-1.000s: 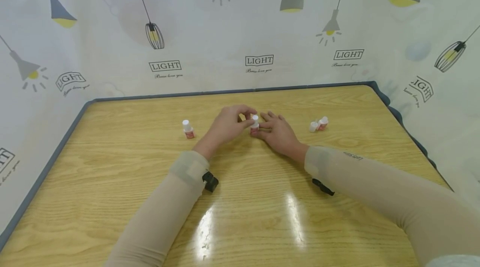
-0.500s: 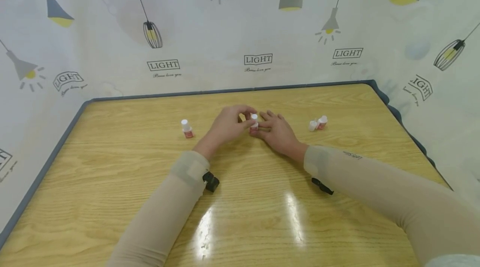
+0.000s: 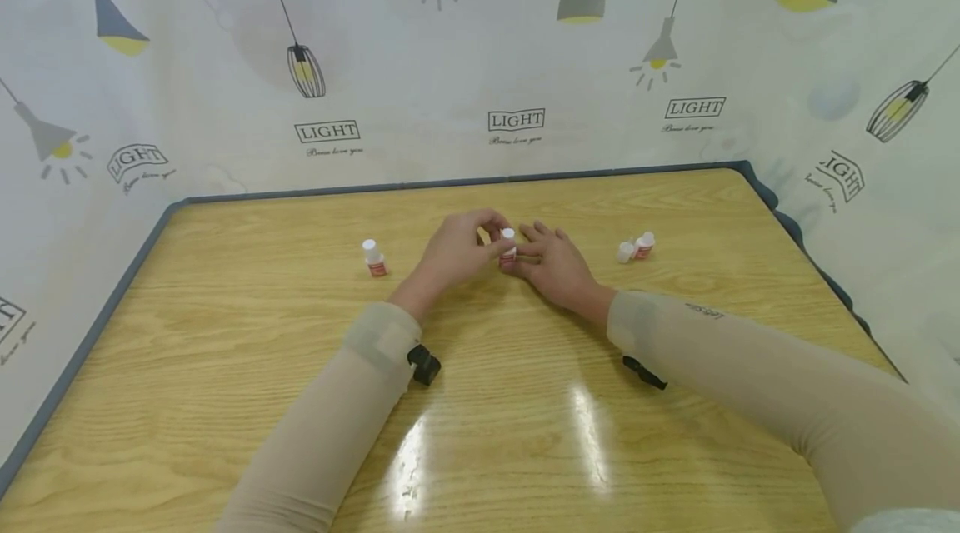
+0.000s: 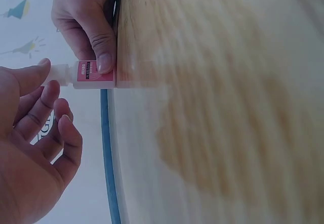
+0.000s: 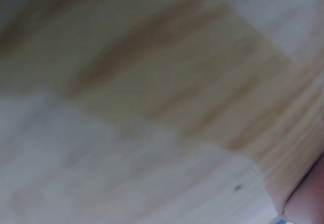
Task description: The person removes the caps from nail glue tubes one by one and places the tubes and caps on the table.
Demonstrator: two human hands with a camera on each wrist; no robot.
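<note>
A small white bottle (image 3: pixel 508 248) with a red label stands upright between both hands on the wooden table. With thumb and fingertips, my left hand (image 3: pixel 461 246) pinches its white cap (image 4: pixel 59 74); the other left fingers are loosely curled beside it. My right hand (image 3: pixel 558 266) lies low at the table and grips the bottle's lower body, its thumb over the red label (image 4: pixel 87 71) in the left wrist view. Only a bit of the right hand (image 5: pixel 309 201) shows in the right wrist view, at the lower corner.
Another capped bottle (image 3: pixel 375 258) stands to the left of the left forearm. Right of the hands is an uncapped-looking bottle (image 3: pixel 644 246) with a white cap (image 3: pixel 626 251) beside it. The table's far edge has a dark blue border (image 3: pixel 450 183) against a lamp-patterned backdrop (image 3: pixel 420 83).
Both hands stay at the middle bottle with almost the same hold. The head view has shifted very slightly; the other bottles stay in place.
</note>
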